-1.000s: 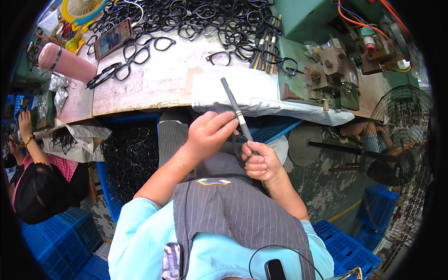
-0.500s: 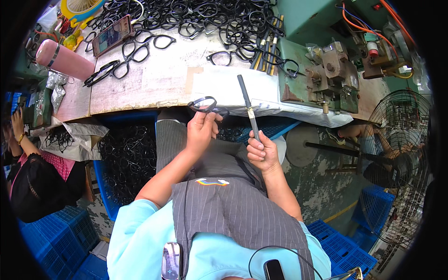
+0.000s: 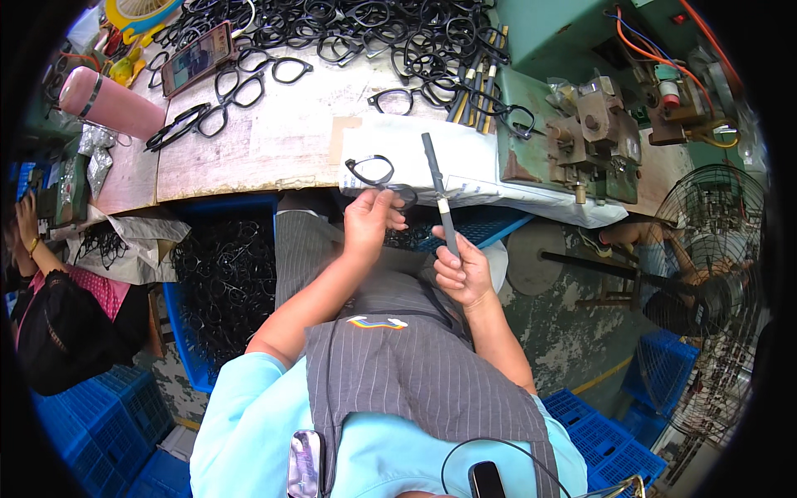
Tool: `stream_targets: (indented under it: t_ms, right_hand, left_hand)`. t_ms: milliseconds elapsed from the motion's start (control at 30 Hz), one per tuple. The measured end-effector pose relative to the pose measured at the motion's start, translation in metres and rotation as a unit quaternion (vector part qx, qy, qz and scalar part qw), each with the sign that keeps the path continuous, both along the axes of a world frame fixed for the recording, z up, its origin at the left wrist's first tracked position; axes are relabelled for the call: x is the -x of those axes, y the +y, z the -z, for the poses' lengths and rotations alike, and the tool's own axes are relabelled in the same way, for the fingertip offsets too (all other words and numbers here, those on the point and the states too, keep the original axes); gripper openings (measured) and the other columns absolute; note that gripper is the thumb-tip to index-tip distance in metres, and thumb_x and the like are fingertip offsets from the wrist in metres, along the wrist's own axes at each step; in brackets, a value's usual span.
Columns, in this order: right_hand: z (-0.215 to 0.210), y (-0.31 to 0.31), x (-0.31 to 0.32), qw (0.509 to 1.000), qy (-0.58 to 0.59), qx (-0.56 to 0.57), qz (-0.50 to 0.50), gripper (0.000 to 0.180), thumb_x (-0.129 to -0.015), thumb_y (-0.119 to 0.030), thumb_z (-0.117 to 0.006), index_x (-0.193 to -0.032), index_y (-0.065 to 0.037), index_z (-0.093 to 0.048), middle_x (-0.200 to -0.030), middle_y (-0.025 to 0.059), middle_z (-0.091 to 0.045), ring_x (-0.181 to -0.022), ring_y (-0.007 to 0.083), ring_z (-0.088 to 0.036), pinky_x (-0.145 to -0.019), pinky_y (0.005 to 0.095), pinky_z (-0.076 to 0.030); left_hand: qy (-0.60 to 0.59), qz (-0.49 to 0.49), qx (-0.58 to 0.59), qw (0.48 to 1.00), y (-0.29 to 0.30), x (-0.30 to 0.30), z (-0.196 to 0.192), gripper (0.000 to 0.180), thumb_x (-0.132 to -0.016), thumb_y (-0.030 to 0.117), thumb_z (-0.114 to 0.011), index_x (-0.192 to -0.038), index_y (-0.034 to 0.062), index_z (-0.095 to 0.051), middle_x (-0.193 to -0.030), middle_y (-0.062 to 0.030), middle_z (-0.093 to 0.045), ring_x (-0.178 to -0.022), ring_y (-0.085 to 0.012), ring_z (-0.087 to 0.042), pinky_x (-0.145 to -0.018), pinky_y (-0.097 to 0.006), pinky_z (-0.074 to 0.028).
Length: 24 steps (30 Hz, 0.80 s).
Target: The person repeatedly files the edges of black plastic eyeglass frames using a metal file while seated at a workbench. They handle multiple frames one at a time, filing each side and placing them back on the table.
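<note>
Just in front of the bench edge, my left hand [image 3: 374, 222] pinches a black eyeglass frame [image 3: 383, 182] near its middle. One rim of it stands up over the white sheet [image 3: 419, 153]; the other is partly behind my fingers. My right hand [image 3: 463, 270] is closed around the lower end of a slim dark stick [image 3: 437, 173] with a pale band partway along. It points up and slightly left. The stick and the eyeglass frame are side by side, apart from each other.
Many black eyeglass frames [image 3: 357, 35] and several banded sticks [image 3: 475, 93] lie on the bench. A green machine [image 3: 531, 124] stands right, a pink bottle [image 3: 112, 104] and phone [image 3: 197, 60] left. Below are a blue crate [image 3: 187, 353] of frames and a fan [image 3: 706, 290]. Another person [image 3: 75, 324] sits left.
My left hand has shifted slightly right, and the eyeglass frame has turned so one rim stands higher and more open to view. My right hand and the stick have barely moved.
</note>
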State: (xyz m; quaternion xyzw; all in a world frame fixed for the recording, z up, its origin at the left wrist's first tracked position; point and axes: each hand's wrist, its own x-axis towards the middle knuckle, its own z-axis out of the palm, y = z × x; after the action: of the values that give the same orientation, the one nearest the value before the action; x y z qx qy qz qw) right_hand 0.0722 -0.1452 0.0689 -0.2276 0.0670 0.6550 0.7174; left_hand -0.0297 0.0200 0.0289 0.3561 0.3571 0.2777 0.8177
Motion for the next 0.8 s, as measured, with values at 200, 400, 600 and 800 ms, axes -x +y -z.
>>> stream_targets:
  t_ms: [200, 400, 600, 800]
  right_hand:
    - [-0.044, 0.008, 0.025, 0.835, -0.505, 0.213, -0.044, 0.049, -0.097, -0.015, -0.051, -0.144, -0.013, -0.038, -0.07, 0.0033, -0.054, -0.056, 0.0116, -0.05, -0.054, 0.0245, -0.043]
    - [-0.07, 0.009, 0.034, 0.698, -0.657, 0.257, -0.124, 0.054, -0.094, -0.012, -0.054, -0.146, -0.017, -0.038, -0.073, 0.0084, -0.059, -0.066, 0.0162, -0.058, -0.067, 0.0287, -0.048]
    - [-0.079, 0.003, 0.038, 0.596, -0.761, 0.23, -0.117, 0.053, -0.093, -0.008, -0.053, -0.144, -0.012, -0.039, -0.079, 0.0181, -0.061, -0.072, 0.0319, -0.061, -0.072, 0.036, -0.049]
    - [-0.075, -0.003, 0.047, 0.543, -0.806, 0.203, -0.117, 0.055, -0.09, -0.004, -0.055, -0.143, -0.009, -0.04, -0.078, 0.0209, -0.06, -0.071, 0.0388, -0.06, -0.068, 0.0423, -0.048]
  left_hand:
    - [-0.019, -0.018, -0.031, 0.999, -0.005, -0.002, 0.007, 0.02, -0.096, 0.015, -0.056, -0.09, -0.0029, -0.062, -0.083, -0.012, -0.067, -0.061, -0.0133, -0.063, -0.058, -0.028, -0.058]
    - [-0.039, -0.021, 0.035, 0.998, -0.003, -0.008, 0.016, 0.015, -0.095, 0.013, -0.059, -0.092, -0.002, -0.061, -0.081, -0.0114, -0.067, -0.064, -0.0157, -0.065, -0.064, -0.031, -0.059]
    - [-0.05, -0.065, 0.016, 0.997, -0.01, -0.016, 0.021, 0.014, -0.09, 0.01, -0.065, -0.092, -0.0025, -0.06, -0.083, -0.01, -0.066, -0.069, -0.016, -0.064, -0.066, -0.031, -0.058]
    - [-0.081, -0.115, -0.032, 0.99, -0.018, -0.022, 0.017, 0.014, -0.091, 0.012, -0.064, -0.092, -0.0019, -0.06, -0.085, -0.0088, -0.067, -0.069, -0.0142, -0.063, -0.065, -0.028, -0.055]
